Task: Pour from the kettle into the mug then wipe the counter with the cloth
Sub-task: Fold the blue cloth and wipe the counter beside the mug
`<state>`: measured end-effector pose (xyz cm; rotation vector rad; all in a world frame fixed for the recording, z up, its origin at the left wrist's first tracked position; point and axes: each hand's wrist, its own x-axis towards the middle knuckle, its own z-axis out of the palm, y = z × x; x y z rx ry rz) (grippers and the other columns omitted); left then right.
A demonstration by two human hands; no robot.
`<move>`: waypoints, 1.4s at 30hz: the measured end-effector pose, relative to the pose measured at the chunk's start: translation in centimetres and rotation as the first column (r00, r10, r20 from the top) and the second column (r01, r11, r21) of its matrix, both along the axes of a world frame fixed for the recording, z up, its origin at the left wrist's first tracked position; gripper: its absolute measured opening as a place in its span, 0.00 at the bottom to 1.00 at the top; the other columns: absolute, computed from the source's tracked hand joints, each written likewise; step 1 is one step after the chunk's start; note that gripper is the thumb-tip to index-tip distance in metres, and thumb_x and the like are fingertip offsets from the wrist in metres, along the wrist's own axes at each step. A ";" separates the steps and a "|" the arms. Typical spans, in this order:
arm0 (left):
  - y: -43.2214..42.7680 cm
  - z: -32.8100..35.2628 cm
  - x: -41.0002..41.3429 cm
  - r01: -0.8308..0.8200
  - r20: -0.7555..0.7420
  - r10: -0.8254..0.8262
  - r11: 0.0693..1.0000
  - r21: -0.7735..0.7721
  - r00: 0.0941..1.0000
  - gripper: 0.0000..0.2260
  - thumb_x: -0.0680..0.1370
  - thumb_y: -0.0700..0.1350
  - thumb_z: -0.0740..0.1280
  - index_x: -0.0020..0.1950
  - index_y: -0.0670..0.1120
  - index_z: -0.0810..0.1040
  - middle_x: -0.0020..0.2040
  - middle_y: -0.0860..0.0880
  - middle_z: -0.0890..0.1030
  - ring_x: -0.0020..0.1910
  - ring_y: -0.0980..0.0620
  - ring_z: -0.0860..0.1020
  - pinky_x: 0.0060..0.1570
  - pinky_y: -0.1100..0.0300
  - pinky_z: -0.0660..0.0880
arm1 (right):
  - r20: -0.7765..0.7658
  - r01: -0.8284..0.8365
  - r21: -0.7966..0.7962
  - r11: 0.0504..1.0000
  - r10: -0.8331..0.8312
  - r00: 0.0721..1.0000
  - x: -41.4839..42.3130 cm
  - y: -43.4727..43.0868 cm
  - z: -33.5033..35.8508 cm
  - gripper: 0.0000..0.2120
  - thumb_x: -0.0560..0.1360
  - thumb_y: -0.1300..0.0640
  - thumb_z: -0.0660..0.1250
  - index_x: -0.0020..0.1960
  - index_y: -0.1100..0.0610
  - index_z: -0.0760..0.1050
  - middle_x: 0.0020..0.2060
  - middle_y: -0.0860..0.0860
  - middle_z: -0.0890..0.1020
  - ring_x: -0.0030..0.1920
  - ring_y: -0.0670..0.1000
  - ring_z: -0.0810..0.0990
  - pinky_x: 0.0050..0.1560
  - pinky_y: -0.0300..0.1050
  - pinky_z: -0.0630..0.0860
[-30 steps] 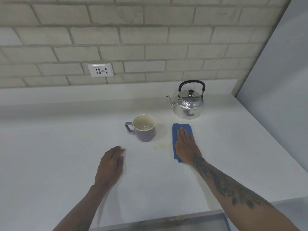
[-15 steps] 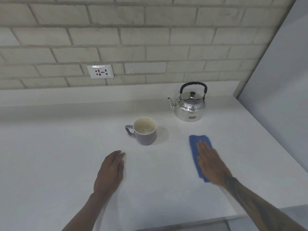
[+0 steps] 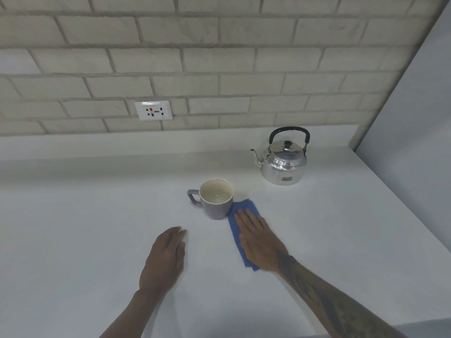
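Note:
A shiny metal kettle [image 3: 283, 164] with a black handle stands upright at the back right of the white counter [image 3: 73, 240]. A purple mug [image 3: 216, 198] with liquid inside sits in the middle, handle pointing left. A blue cloth [image 3: 238, 215] lies flat just right of the mug, its far corner touching the mug's base. My right hand [image 3: 258, 240] presses flat on the cloth, fingers together, covering most of it. My left hand [image 3: 164, 259] rests palm down on the bare counter, below and left of the mug, holding nothing.
A brick wall with a white power socket [image 3: 153, 110] runs along the back. A grey side wall [image 3: 415, 118] closes off the right. The counter's front edge [image 3: 415, 328] shows at the bottom right.
My right hand slid the cloth to the right, then back left until it touches the mug. My left hand, the mug and the kettle stayed put.

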<state>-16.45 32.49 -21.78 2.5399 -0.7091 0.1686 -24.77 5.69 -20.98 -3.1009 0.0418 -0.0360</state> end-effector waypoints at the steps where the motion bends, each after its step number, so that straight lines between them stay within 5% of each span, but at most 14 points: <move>1: 0.0 -0.1 0.0 0.001 -0.002 -0.001 1.000 0.002 1.000 0.23 0.79 0.52 0.50 0.67 0.48 0.76 0.67 0.51 0.74 0.67 0.52 0.70 0.66 0.56 0.69 | 0.009 -0.041 -0.003 0.999 0.041 0.999 -2.3 0.4 0.0 0.27 0.82 0.52 0.40 0.75 0.62 0.62 0.74 0.55 0.67 0.74 0.56 0.66 0.72 0.53 0.60; 5: 0.1 -0.3 0.1 0.002 -0.009 -0.002 1.000 0.015 1.000 0.22 0.79 0.52 0.50 0.68 0.49 0.74 0.68 0.52 0.73 0.68 0.53 0.68 0.66 0.56 0.68 | 0.051 -0.073 -0.034 0.997 0.075 0.996 -9.8 -2.8 -0.5 0.26 0.83 0.50 0.43 0.79 0.57 0.50 0.78 0.52 0.57 0.77 0.51 0.55 0.72 0.49 0.52; 9: 0.2 -0.3 0.2 -0.003 -0.012 0.003 1.000 0.018 1.000 0.22 0.79 0.52 0.50 0.68 0.49 0.75 0.68 0.52 0.73 0.68 0.52 0.69 0.66 0.56 0.68 | 0.064 0.276 0.078 0.958 -0.281 0.957 -9.8 -9.9 -0.3 0.34 0.80 0.41 0.33 0.78 0.59 0.48 0.75 0.52 0.58 0.78 0.44 0.45 0.74 0.44 0.49; 11: 0.1 -0.1 0.1 -0.006 0.006 0.005 1.000 0.020 1.000 0.22 0.79 0.50 0.51 0.67 0.48 0.75 0.66 0.51 0.75 0.67 0.51 0.69 0.65 0.56 0.68 | -0.003 0.451 0.091 0.888 -0.453 0.892 -6.7 -11.6 -0.3 0.40 0.76 0.40 0.27 0.77 0.64 0.52 0.76 0.55 0.57 0.78 0.54 0.53 0.75 0.53 0.56; 14: 0.1 0.2 0.0 0.001 0.007 -0.001 1.000 0.024 1.000 0.22 0.79 0.50 0.50 0.66 0.47 0.76 0.65 0.50 0.75 0.66 0.50 0.70 0.65 0.56 0.69 | -0.076 0.556 0.040 0.830 -0.552 0.830 -1.8 -9.6 -0.3 0.35 0.77 0.48 0.38 0.73 0.68 0.63 0.72 0.63 0.67 0.71 0.65 0.68 0.67 0.63 0.69; 19: 0.2 0.3 -0.3 -0.003 -0.009 0.003 1.000 -0.002 1.000 0.21 0.80 0.49 0.52 0.67 0.48 0.75 0.67 0.51 0.74 0.66 0.52 0.69 0.64 0.56 0.69 | -0.052 0.298 0.064 0.953 -0.295 0.954 0.1 -0.4 0.1 0.36 0.74 0.48 0.30 0.78 0.62 0.48 0.78 0.56 0.51 0.78 0.60 0.51 0.75 0.57 0.52; 24: 0.3 0.2 -0.1 0.007 -0.010 -0.007 1.000 -0.003 1.000 0.22 0.79 0.50 0.50 0.66 0.46 0.76 0.66 0.49 0.75 0.66 0.50 0.70 0.64 0.55 0.70 | 0.033 0.126 0.026 0.992 -0.127 0.991 -3.5 6.6 -0.2 0.30 0.80 0.52 0.38 0.73 0.62 0.66 0.72 0.56 0.70 0.71 0.58 0.70 0.68 0.58 0.68; 27: 0.4 0.1 0.1 0.022 -0.008 -0.022 1.000 -0.003 1.000 0.24 0.79 0.51 0.49 0.66 0.44 0.77 0.65 0.47 0.76 0.65 0.47 0.72 0.64 0.55 0.70 | 0.050 -0.025 0.070 0.997 0.022 0.999 -4.4 10.4 0.3 0.26 0.78 0.52 0.52 0.72 0.61 0.68 0.71 0.55 0.71 0.71 0.57 0.70 0.67 0.59 0.70; 30: 0.5 0.1 0.2 0.029 -0.077 -0.031 0.999 -0.029 0.997 0.26 0.79 0.52 0.48 0.68 0.42 0.74 0.67 0.45 0.75 0.66 0.47 0.72 0.66 0.60 0.64 | 0.007 -0.138 0.056 0.989 0.137 0.990 -1.7 12.6 0.2 0.27 0.78 0.50 0.51 0.74 0.60 0.65 0.73 0.55 0.68 0.73 0.56 0.66 0.69 0.59 0.67; 36: 0.7 0.4 0.1 0.013 -0.184 -0.036 0.992 -0.128 0.982 0.18 0.83 0.43 0.56 0.72 0.44 0.69 0.69 0.48 0.72 0.67 0.51 0.69 0.65 0.64 0.60 | -0.067 -0.086 0.037 0.996 0.088 0.994 3.5 13.0 0.5 0.29 0.78 0.51 0.45 0.74 0.63 0.63 0.74 0.58 0.67 0.74 0.59 0.65 0.71 0.58 0.65; 42: 0.6 -0.3 0.2 -0.028 -0.106 0.024 0.999 -0.042 0.994 0.18 0.82 0.43 0.58 0.71 0.40 0.70 0.70 0.45 0.71 0.70 0.48 0.69 0.68 0.55 0.66 | -0.016 -0.063 0.007 0.998 0.063 0.998 -1.0 8.9 -0.8 0.27 0.81 0.52 0.41 0.74 0.62 0.64 0.73 0.56 0.68 0.73 0.56 0.67 0.72 0.54 0.65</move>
